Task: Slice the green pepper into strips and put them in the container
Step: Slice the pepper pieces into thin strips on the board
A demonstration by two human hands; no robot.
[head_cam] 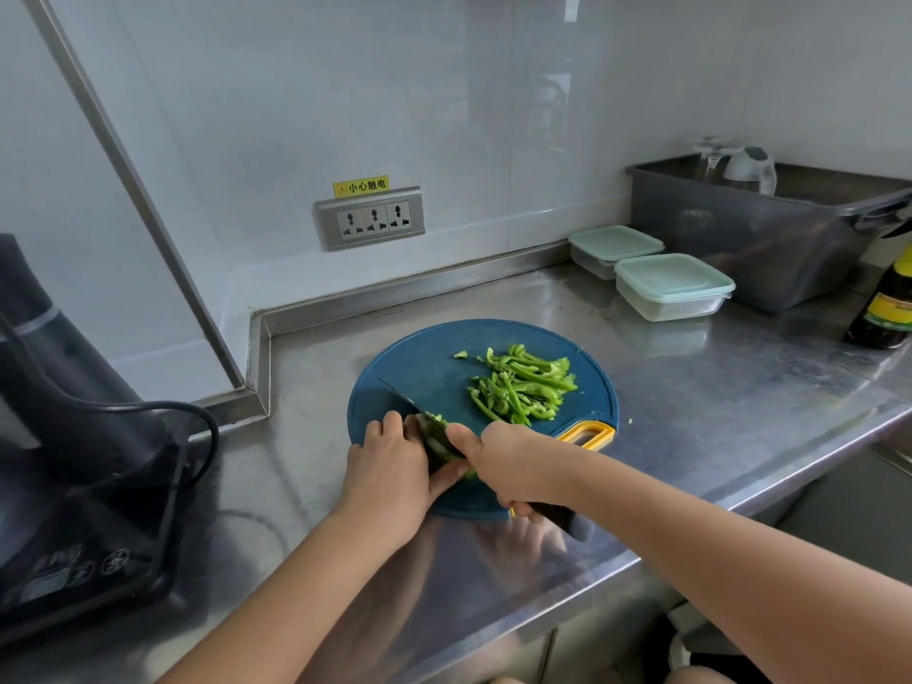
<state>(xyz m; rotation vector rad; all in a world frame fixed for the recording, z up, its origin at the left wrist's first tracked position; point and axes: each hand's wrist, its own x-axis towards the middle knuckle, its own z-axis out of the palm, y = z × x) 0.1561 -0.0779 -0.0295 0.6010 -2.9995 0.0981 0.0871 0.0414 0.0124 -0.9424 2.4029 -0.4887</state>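
A pile of green pepper strips (520, 385) lies on the right half of a round blue cutting board (419, 362). At the board's near edge my left hand (390, 461) presses down on the uncut piece of green pepper (439, 444), mostly hidden between my hands. My right hand (508, 466) is shut on a dark-handled knife (404, 394); its blade lies across the pepper piece and points away to the left. Two lidded clear containers stand at the back right, one nearer (671, 286) and one behind it (614, 249).
A black induction cooker (74, 575) with a cable sits at the left. A grey plastic bin (770, 234) holding a kettle stands at the back right, with a dark sauce bottle (888, 308) beside it. A wall socket (370, 218) is behind the board. The steel counter's edge runs diagonally at the right.
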